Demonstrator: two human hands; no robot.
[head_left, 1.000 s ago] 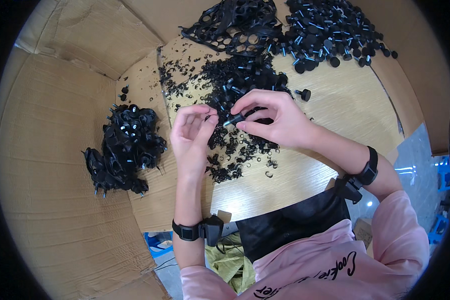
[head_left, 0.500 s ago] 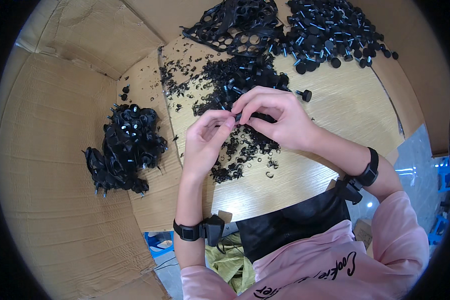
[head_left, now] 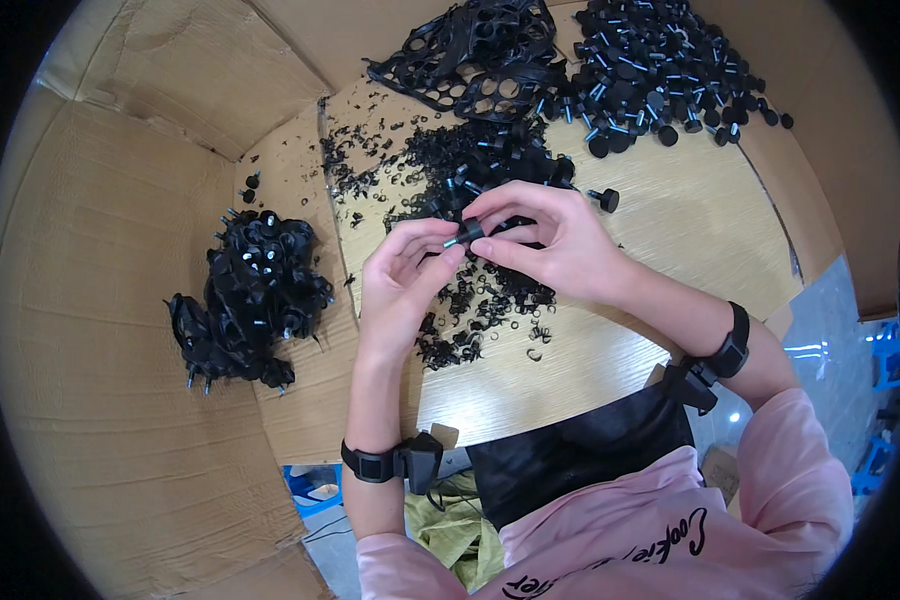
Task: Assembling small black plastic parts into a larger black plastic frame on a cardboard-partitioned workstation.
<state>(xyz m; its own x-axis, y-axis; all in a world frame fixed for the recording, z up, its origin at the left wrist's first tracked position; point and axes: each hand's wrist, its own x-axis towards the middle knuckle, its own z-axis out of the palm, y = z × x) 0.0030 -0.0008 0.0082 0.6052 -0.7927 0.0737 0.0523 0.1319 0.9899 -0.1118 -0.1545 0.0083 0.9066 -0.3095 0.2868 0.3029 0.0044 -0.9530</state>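
Note:
Between my hands, over the table, is a rubber-headed bolt (head_left: 470, 232), a black round head with a short silver threaded shank pointing left. My left hand (head_left: 402, 275) is closed, its thumb and fingertips at the shank. The thumb and forefinger of my right hand (head_left: 570, 245) pinch the black head from the other side. Just beyond my fingers lies a small heap of similar bolts (head_left: 515, 160). Below and around my hands are black rubber trimmings (head_left: 490, 305), many curled into small rings.
A big pile of rubber-headed bolts (head_left: 660, 75) sits at the far right of the table (head_left: 690, 220). Beside it lie perforated black rubber sheets (head_left: 480, 60). Bolts still joined to black rubber (head_left: 255, 290) form a clump at left. Cardboard walls (head_left: 120, 300) enclose the left and back.
The bolt now shows its silver shank and black head between my fingertips, where my fingers mostly hid it before. My fingers have shifted slightly on it.

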